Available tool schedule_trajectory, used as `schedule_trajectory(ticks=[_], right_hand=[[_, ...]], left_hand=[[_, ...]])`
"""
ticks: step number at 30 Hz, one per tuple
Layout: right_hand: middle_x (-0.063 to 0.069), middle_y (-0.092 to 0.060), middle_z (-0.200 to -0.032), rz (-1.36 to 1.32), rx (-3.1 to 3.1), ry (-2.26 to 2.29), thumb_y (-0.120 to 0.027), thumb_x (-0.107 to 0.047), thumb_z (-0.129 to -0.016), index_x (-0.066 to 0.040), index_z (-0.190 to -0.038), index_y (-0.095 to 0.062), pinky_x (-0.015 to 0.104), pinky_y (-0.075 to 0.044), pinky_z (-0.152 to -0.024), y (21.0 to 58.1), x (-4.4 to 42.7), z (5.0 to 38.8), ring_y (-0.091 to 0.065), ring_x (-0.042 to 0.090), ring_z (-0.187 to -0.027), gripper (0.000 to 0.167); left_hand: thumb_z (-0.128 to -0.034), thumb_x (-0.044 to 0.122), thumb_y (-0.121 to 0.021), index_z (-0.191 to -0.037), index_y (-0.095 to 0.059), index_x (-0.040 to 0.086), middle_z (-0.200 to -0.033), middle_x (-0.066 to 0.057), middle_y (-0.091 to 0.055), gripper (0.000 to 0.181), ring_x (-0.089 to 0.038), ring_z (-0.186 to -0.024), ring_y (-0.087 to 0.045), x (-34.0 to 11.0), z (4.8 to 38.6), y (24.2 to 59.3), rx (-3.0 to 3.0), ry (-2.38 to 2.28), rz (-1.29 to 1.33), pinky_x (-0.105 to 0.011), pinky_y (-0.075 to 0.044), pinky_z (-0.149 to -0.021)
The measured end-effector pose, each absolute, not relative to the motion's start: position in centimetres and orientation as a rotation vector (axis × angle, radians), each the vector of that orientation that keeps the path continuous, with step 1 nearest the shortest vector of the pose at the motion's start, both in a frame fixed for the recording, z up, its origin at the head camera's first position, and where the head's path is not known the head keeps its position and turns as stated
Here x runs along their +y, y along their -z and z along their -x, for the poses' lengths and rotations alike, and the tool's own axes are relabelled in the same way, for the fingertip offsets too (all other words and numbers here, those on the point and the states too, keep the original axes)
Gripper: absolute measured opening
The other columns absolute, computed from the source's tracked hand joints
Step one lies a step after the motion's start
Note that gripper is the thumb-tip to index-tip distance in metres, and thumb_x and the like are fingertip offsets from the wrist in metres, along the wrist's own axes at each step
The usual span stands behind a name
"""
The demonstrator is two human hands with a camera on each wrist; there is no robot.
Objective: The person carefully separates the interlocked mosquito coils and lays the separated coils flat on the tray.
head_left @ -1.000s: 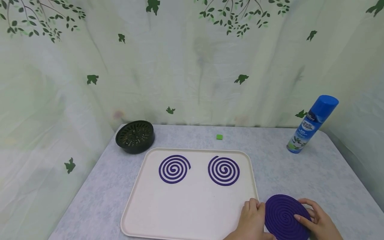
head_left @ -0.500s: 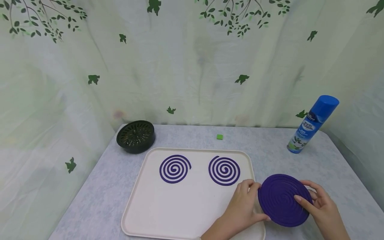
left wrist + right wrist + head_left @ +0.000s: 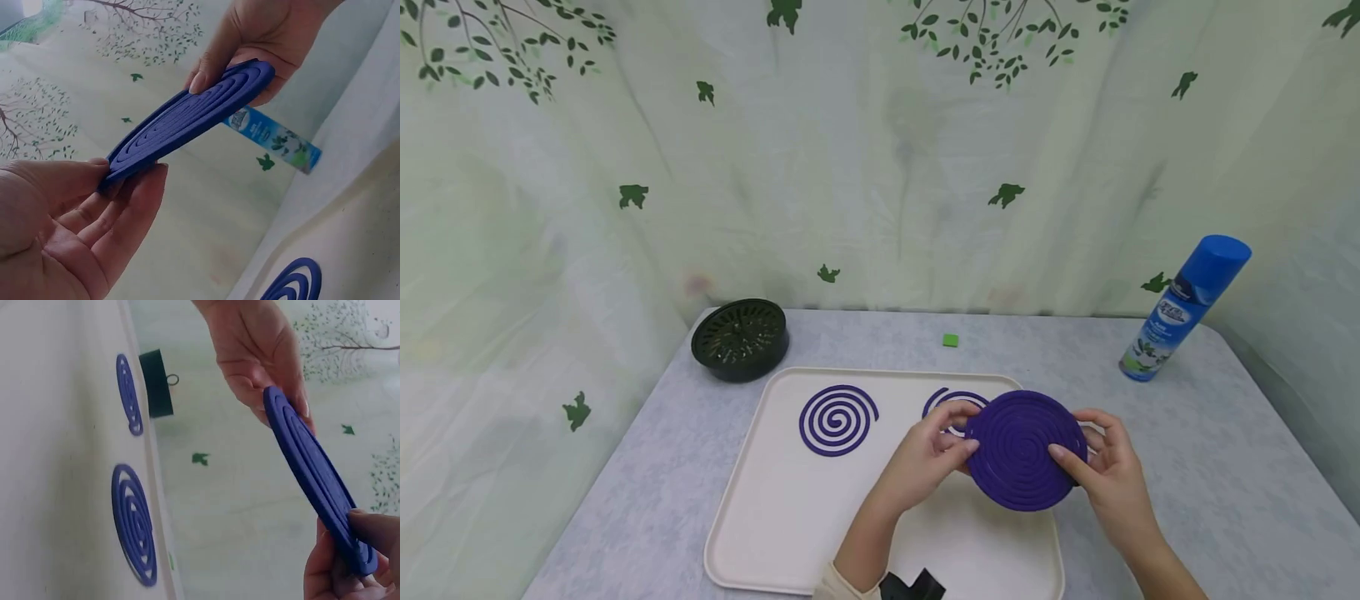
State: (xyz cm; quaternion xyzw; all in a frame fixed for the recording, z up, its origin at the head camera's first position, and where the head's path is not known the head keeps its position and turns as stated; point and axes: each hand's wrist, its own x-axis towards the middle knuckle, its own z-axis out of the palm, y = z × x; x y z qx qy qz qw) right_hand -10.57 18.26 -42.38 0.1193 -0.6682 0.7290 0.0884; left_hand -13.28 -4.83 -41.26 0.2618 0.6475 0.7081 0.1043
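Note:
Both hands hold a purple mosquito coil (image 3: 1024, 457), tightly wound with its turns close together, raised above the right part of a white tray (image 3: 790, 517). My left hand (image 3: 925, 458) pinches its left edge between thumb and fingers. On the opposite edge, my right hand (image 3: 1108, 471) grips it, thumb on the face and fingers behind. In the left wrist view the held coil (image 3: 187, 122) appears tilted, nearly edge-on. Two loosely spaced coils lie on the tray: the left coil (image 3: 837, 423) shows fully, while the right coil (image 3: 951, 397) is partly hidden by the left hand and held coil.
A dark round holder (image 3: 741, 340) with a slotted top stands behind the tray's left corner. At the back right is a blue spray can (image 3: 1180, 312). A small green square (image 3: 951, 340) lies on the table (image 3: 1240, 467) behind the tray.
Both hands have lifted the wound coil from the table right of the tray and carried it left and away from me, over the tray. The coils on the tray have not moved.

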Motion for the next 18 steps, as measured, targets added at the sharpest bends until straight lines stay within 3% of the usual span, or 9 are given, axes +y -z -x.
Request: schedule_trajectory(ticks=[6,13,18], right_hand=[[0.01,-0.045,-0.108,-0.462,-1.958,-2.12,-0.054,0.015,-0.082,0.005,-0.118,-0.035,0.023,-0.052,-0.063,42.1,16.4,11.3,-0.059,0.012,-0.081,0.042],[0.01,-0.051,-0.102,-0.479,-2.159,-1.722,-0.065,0.008,-0.077,0.003,-0.122,-0.045,0.014,-0.044,-0.075,42.4,15.4,12.3,-0.052,0.011,-0.086,0.049],[0.01,-0.056,-0.094,-0.449,-2.213,-1.677,-0.066,0.005,-0.077,0.003,-0.118,-0.05,0.016,-0.045,-0.063,42.2,14.8,12.6,-0.052,0.011,-0.077,0.044]], left_hand=[[-0.0904,0.002,-0.051,-0.123,-0.043,-0.003,-0.102,-0.01,-0.057,0.034,-0.013,-0.071,-0.06,-6.3,13.9,41.6,1.722,-2.287,-0.556,-0.031,-0.053,-0.061],[-0.091,0.008,-0.052,-0.119,-0.047,-0.008,-0.093,0.0,-0.063,0.033,-0.009,-0.073,-0.059,-7.2,14.1,41.6,1.696,-2.324,-0.361,-0.024,-0.049,-0.063],[-0.0911,0.006,-0.051,-0.113,-0.05,-0.01,-0.082,0.002,-0.063,0.028,-0.008,-0.071,-0.057,-7.4,14.2,41.7,1.723,-2.355,-0.236,-0.024,-0.048,-0.062]])
